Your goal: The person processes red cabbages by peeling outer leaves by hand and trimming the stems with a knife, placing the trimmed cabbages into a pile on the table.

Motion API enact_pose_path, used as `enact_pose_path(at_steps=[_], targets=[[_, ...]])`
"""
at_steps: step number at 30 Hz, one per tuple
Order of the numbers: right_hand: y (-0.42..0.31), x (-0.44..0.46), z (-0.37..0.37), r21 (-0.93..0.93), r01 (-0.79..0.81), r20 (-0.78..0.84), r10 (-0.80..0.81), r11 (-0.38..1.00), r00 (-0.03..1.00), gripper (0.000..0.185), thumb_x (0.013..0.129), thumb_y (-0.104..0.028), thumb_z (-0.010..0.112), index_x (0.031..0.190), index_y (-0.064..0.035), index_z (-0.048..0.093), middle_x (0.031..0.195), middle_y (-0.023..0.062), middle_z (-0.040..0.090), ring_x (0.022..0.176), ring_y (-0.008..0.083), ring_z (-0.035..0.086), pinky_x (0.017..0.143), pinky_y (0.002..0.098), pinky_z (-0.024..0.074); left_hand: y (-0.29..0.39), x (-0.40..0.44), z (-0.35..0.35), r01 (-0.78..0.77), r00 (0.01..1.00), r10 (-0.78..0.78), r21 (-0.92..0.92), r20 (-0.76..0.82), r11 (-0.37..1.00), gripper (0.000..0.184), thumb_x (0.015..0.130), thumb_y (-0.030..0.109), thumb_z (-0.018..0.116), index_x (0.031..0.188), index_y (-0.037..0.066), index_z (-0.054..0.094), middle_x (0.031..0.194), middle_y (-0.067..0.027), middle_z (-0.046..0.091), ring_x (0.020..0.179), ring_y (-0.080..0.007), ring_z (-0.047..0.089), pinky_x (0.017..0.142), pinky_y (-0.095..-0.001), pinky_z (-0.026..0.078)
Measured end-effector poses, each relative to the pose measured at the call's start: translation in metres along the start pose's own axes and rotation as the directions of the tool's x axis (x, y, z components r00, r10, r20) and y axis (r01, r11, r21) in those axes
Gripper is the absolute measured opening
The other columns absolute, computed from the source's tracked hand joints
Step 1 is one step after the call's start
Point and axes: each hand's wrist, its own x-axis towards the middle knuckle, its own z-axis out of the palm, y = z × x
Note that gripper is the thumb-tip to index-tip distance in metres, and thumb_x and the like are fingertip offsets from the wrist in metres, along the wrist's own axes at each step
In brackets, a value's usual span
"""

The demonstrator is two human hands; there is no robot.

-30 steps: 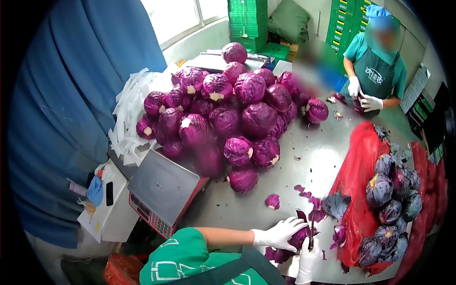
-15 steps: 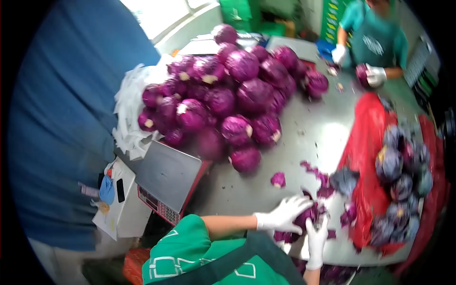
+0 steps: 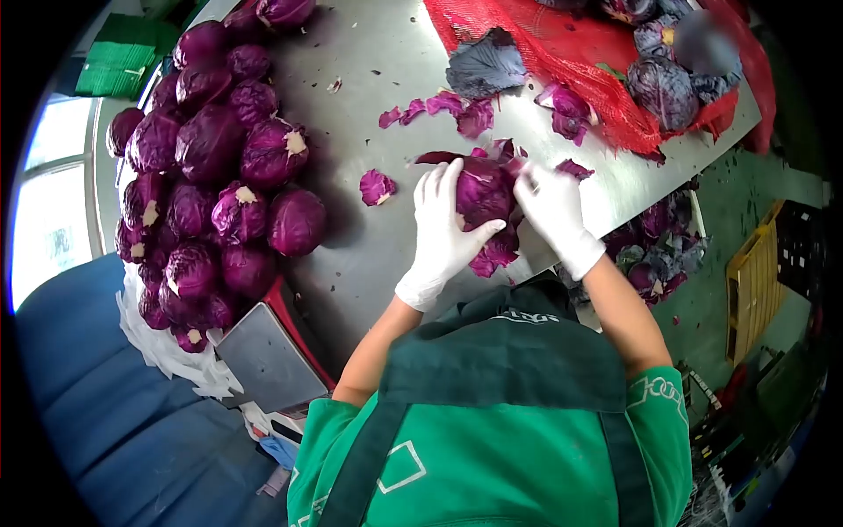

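Note:
A red cabbage (image 3: 485, 191) sits on the metal table in front of me, with loose outer leaves around it. My left hand (image 3: 442, 227), in a white glove, wraps its fingers and thumb round the cabbage's left side. On the other side, my gloved right hand (image 3: 555, 209) has its fingers closed at the cabbage's upper right edge, pinching a purple leaf; the fingertips are slightly blurred. Peeled leaves (image 3: 475, 117) lie just beyond the cabbage, and one small leaf piece (image 3: 378, 187) rests to the left.
A heap of red cabbages (image 3: 211, 140) covers the table's left side, beside a scale (image 3: 274, 360). At the upper right, a red mesh sack (image 3: 562, 44) holds unpeeled cabbages (image 3: 663, 92). Below the table's right edge stands a container of discarded leaves (image 3: 654, 237). A yellow pallet (image 3: 753, 285) stands farther right.
My view has swung downward and round, so the co-worker is out of sight. Both hands stay at the cabbage; the right has moved from its near side to its upper right edge.

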Motion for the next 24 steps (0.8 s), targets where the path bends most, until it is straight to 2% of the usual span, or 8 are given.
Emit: enact_pose_path(at_steps=[4,8,11,12,15,20,21,24], targets=[[0.050,0.015,-0.026,0.416,-0.654,0.266,0.603,0.632,0.752,0.028,0.095,-0.030,0.063,0.103,-0.0044,0.068,0.070,-0.0050,0.059,0.065,0.0068,0.055,0.059,0.0261,0.0463,-0.014,-0.007,-0.014,0.134,0.991,-0.129,-0.193,0.038,0.972,0.098,0.064,0.025,0.090,0.144,0.004,0.037,0.141,-0.0190,0.042,0.134,-0.0370,0.038,0.112,-0.0461,0.034],[-0.037,0.012,-0.032,0.301,-0.107,0.188,0.051,0.947,0.981,0.047,0.082,-0.040,0.076,0.113,-0.0070,0.064,0.083,0.0093,0.069,0.075,0.0235,0.068,0.071,0.0341,0.0531,-0.026,-0.002,-0.010,0.140,0.988,-0.116,-0.266,0.105,0.954,0.105,0.065,0.026,0.091,0.149,0.006,0.031,0.144,-0.0161,0.041,0.131,-0.0294,0.045,0.109,-0.0395,0.040],[-0.046,0.017,-0.017,0.282,-0.245,0.365,0.132,0.928,0.922,0.038,0.090,-0.036,0.066,0.114,-0.0069,0.060,0.089,0.0124,0.070,0.077,0.0338,0.069,0.072,0.0418,0.0534,-0.019,-0.005,-0.017,0.082,0.991,-0.066,-0.134,0.120,0.988,0.111,0.062,0.025,0.092,0.150,0.005,0.030,0.148,-0.0161,0.038,0.135,-0.0308,0.041,0.112,-0.0402,0.036],[-0.033,0.009,-0.001,0.325,-0.010,0.107,-0.026,0.946,0.994,0.032,0.090,-0.029,0.064,0.111,-0.0047,0.060,0.084,0.0132,0.069,0.078,0.0318,0.070,0.071,0.0425,0.0546,-0.025,-0.006,-0.016,0.048,0.993,-0.034,-0.128,0.109,0.991,0.112,0.061,0.026,0.093,0.150,0.003,0.029,0.149,-0.0170,0.037,0.137,-0.0306,0.040,0.114,-0.0404,0.035],[0.001,0.012,0.005,-0.201,0.017,0.223,0.029,0.979,0.974,0.025,0.086,-0.017,0.059,0.104,-0.0011,0.063,0.082,0.0162,0.067,0.075,0.0282,0.069,0.064,0.0425,0.0556,-0.029,-0.009,-0.015,0.097,0.992,-0.079,-0.199,0.099,0.975,0.113,0.061,0.027,0.093,0.149,-0.001,0.027,0.148,-0.0186,0.037,0.138,-0.0303,0.039,0.115,-0.0409,0.033],[0.025,0.007,0.001,-0.121,0.234,0.019,-0.234,0.965,0.972,0.022,0.091,-0.023,0.060,0.104,-0.0056,0.066,0.099,0.0113,0.062,0.089,0.0281,0.063,0.077,0.0385,0.0534,-0.032,-0.011,-0.018,0.031,0.996,-0.013,-0.195,0.090,0.980,0.112,0.063,0.032,0.092,0.149,0.002,0.027,0.147,-0.0210,0.036,0.139,-0.0366,0.035,0.116,-0.0438,0.030],[-0.013,0.016,-0.021,0.146,-0.086,0.215,0.053,0.986,0.975,0.034,0.087,-0.034,0.068,0.113,-0.0123,0.067,0.100,0.0084,0.061,0.096,0.0265,0.061,0.080,0.0388,0.0521,-0.030,-0.010,-0.019,0.037,0.994,-0.016,-0.193,0.108,0.980,0.112,0.063,0.031,0.091,0.149,0.002,0.026,0.147,-0.0211,0.035,0.140,-0.0372,0.034,0.116,-0.0442,0.029],[-0.035,0.015,-0.020,0.134,0.264,0.141,-0.282,0.955,0.949,0.041,0.084,-0.037,0.072,0.118,-0.0153,0.068,0.105,0.0057,0.062,0.104,0.0248,0.060,0.085,0.0364,0.0498,-0.031,-0.003,-0.015,-0.089,0.985,0.107,-0.131,0.134,0.987,0.113,0.062,0.024,0.089,0.151,0.002,0.024,0.149,-0.0239,0.034,0.140,-0.0424,0.030,0.117,-0.0478,0.027]])
